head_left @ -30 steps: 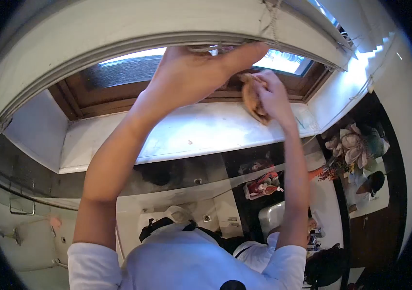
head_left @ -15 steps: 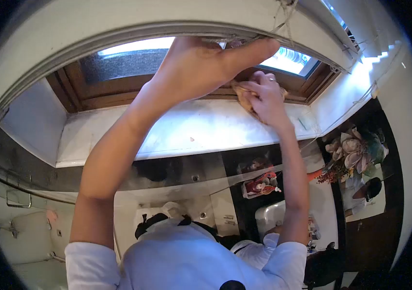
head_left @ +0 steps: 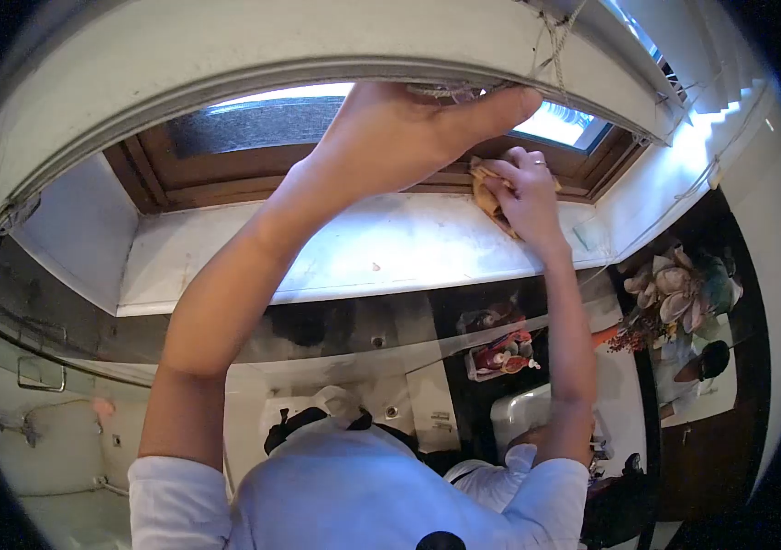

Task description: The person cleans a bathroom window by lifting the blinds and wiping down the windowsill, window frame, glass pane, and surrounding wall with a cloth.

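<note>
My left hand is raised at the lower edge of a pale window blind. Its thumb lies along that edge, and the fingers pass up behind it, partly hidden. Below and to the right, my right hand has its fingers bunched on a yellow-brown cloth. The cloth presses against the bottom rail of the brown window frame, just above the white sill. A ring shows on one right-hand finger.
Cords dangle from the blind. Below the sill, a dark ledge holds a tray of red items, with a flower arrangement further right. A white basin sits lower down. A mirror reflects a person.
The right hand and cloth have slid slightly right along the bottom of the frame. My left hand stays at the blind's edge, while the whole view has shifted a little.
</note>
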### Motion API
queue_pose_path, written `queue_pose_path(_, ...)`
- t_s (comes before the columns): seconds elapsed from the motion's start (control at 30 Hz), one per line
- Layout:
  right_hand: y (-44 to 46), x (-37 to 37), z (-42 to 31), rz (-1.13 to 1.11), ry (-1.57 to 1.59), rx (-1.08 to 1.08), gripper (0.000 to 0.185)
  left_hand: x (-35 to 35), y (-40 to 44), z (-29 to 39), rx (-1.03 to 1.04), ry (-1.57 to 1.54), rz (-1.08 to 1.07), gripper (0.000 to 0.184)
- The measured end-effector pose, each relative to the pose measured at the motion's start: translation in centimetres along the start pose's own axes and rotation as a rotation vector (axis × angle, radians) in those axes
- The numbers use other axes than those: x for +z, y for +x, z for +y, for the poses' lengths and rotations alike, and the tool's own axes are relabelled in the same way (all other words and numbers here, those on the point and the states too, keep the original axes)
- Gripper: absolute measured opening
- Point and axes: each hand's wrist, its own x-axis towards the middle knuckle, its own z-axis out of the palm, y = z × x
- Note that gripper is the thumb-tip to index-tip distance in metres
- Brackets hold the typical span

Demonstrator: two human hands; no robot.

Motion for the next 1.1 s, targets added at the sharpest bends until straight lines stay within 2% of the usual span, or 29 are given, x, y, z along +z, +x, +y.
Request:
queue_pose_path(0.03,0.3,0.4,-0.5,-0.001,-0.005,0.0,0.021,0.1,0.0,-0.3,0.002,-0.004,0.001,0.022)
queue_pose_path(0.1,1.1,1.9,-2.2,0.13,0.052,-0.149,0.02,0.0,-0.2,-1.0,0.219,0.2,0.016,0.022)
queue_pose_path(0.13,1.2,1.9,-2.6,0.13,0.049,-0.134,0.02,-0.1,-0.3,-1.2,0.218,0.192,0.003,0.022)
queue_pose_path(0.2,1.3,0.9,-3.1,0.053,0.018,-0.128,0.02,-0.2,-0.5,-1.5,0.076,0.215,-0.07,0.021)
queue_pose_path(0.23,1.0,0.5,-2.8,-0.005,-0.018,-0.103,0.021,-0.1,-0.4,-1.4,0.083,0.209,-0.083,0.021)
queue_pose_path(0.33,-0.3,-0.3,0.6,0.004,-0.181,-0.045,0.02,0.1,0.1,-0.7,-0.083,0.008,-0.022,0.021)
queue_pose_path(0.37,-0.7,-0.8,1.9,0.016,-0.193,-0.044,0.02,0.1,0.2,-0.5,-0.066,0.004,-0.023,0.021)
queue_pose_path(0.43,-1.5,-1.6,3.8,-0.083,-0.126,0.156,0.02,0.3,0.2,-0.4,-0.075,-0.091,0.031,0.02)
queue_pose_path(0.47,-1.4,-1.6,3.9,-0.083,-0.134,0.158,0.02,0.3,0.2,-0.3,-0.072,-0.099,0.03,0.02)
queue_pose_path(0.53,-1.0,-1.3,3.8,-0.051,0.052,0.216,0.02,0.3,0.2,-0.3,-0.027,-0.016,0.047,0.021)
queue_pose_path(0.6,-0.2,-0.5,0.9,-0.005,0.087,0.214,0.021,0.3,0.2,-0.4,-0.03,0.007,0.046,0.021)
queue_pose_path(0.67,-0.2,0.7,-1.8,0.065,-0.102,-0.004,0.024,0.4,0.0,-0.5,-0.04,0.04,0.024,0.021)
queue_pose_path(0.8,-1.9,-0.3,1.0,0.068,-0.151,-0.047,0.028,0.5,0.1,-1.0,-0.007,-0.003,0.085,0.025)
queue_pose_path(0.87,-2.7,-0.6,4.2,0.143,-0.067,0.229,0.024,0.3,0.1,-0.4,-0.092,-0.062,0.101,0.032)
queue_pose_path(0.9,-2.5,-0.7,5.1,0.143,-0.07,0.226,0.024,0.3,0.2,-0.3,-0.09,-0.064,0.104,0.032)
queue_pose_path(0.97,-2.0,-0.7,6.4,0.481,0.498,0.69,0.022,0.4,0.0,-0.1,-0.104,-0.08,0.105,0.032)
queue_pose_path(1.0,-1.5,-0.4,6.7,0.477,0.498,0.695,0.022,0.5,-0.1,0.0,-0.11,-0.08,0.103,0.032)
queue_pose_path(1.07,-0.6,0.5,6.9,0.672,0.2,0.621,0.024,0.7,-0.2,0.4,-0.077,0.024,0.099,0.027)
queue_pose_path(1.1,-0.1,1.1,6.4,0.628,0.125,0.629,0.022,0.8,-0.3,0.5,-0.081,0.021,0.092,0.027)
